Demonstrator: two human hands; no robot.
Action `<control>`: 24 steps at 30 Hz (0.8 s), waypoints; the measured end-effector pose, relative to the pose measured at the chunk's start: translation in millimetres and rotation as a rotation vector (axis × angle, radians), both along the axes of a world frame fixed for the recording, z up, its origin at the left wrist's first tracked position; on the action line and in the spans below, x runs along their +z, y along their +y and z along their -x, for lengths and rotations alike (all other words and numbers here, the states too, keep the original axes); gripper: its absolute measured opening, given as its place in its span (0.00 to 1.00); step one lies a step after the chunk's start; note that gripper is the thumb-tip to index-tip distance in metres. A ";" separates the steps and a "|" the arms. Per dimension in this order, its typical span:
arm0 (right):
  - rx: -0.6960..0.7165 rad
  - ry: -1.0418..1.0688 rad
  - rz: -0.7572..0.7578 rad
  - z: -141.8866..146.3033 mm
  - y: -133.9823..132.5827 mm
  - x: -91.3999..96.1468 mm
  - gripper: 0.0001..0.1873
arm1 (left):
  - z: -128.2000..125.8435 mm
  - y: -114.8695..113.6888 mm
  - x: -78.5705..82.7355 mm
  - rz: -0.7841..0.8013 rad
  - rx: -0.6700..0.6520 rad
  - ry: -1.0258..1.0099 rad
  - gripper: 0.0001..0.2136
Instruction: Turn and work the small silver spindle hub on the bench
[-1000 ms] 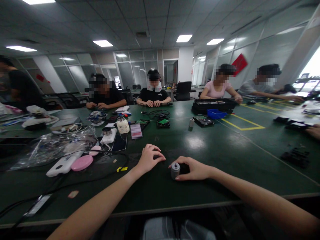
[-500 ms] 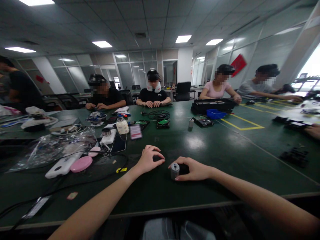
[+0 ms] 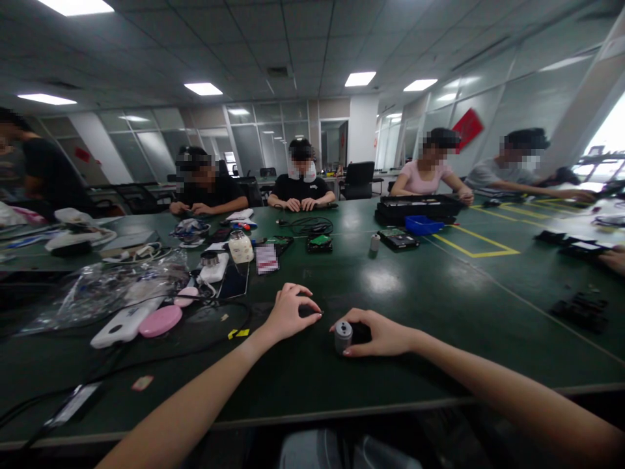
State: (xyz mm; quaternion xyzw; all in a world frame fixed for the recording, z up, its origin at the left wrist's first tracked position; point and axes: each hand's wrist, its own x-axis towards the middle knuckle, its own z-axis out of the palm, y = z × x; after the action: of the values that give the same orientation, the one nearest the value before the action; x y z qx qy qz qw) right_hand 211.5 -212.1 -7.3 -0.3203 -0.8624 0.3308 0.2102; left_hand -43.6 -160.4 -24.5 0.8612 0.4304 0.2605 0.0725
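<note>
Head view: grey cylinder upright within the right grip

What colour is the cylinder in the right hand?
Grey. The cylinder in the right hand shows best in the head view.

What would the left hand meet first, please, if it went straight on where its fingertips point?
Probably the right hand, where it curls around the metal cylinder, though the depth between is unclear.

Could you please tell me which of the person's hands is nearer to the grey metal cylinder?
Right: the right hand holds the grey metal cylinder from its right side. The left hand is apart from it, to its left and slightly farther forward.
</note>
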 end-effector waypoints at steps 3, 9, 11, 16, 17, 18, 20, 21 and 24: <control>0.001 0.006 -0.003 -0.1 -0.1 -0.4 0.27 | -0.9 -0.5 0.1 -0.002 0.003 -0.007 0.04; 0.008 0.002 -0.008 0.5 0.3 -0.9 0.27 | -1.9 -0.1 -1.6 -0.003 0.005 -0.021 0.04; 0.003 0.005 -0.007 0.6 0.4 -1.0 0.27 | -2.2 -0.2 -1.8 -0.003 0.005 -0.026 0.03; -0.005 0.002 0.007 0.1 0.4 -0.6 0.27 | -2.9 -0.7 -1.7 -0.001 0.001 -0.037 0.03; -0.006 0.000 0.009 0.0 0.4 -0.3 0.27 | -3.0 -0.7 -1.8 -0.001 0.001 -0.039 0.02; -0.005 0.000 0.008 -0.1 0.3 0.1 0.27 | -3.2 -0.7 -1.8 0.000 0.000 -0.041 0.02; 0.002 0.006 0.009 -0.1 0.2 1.0 0.27 | -3.4 -0.6 -1.6 0.000 -0.002 -0.043 0.02; 0.007 0.009 0.010 -0.1 0.2 1.4 0.27 | -3.5 -0.5 -1.4 0.000 -0.003 -0.044 0.02; 0.015 0.014 0.011 0.0 0.2 2.0 0.27 | -3.3 -0.3 0.4 -0.002 -0.002 -0.049 0.01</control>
State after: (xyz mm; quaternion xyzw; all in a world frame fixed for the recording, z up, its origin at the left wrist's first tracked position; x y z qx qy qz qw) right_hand 211.5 -212.0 -5.2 -0.3126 -0.8615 0.3393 0.2122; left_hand -40.3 -160.7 -24.1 0.8550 0.4275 0.2820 0.0823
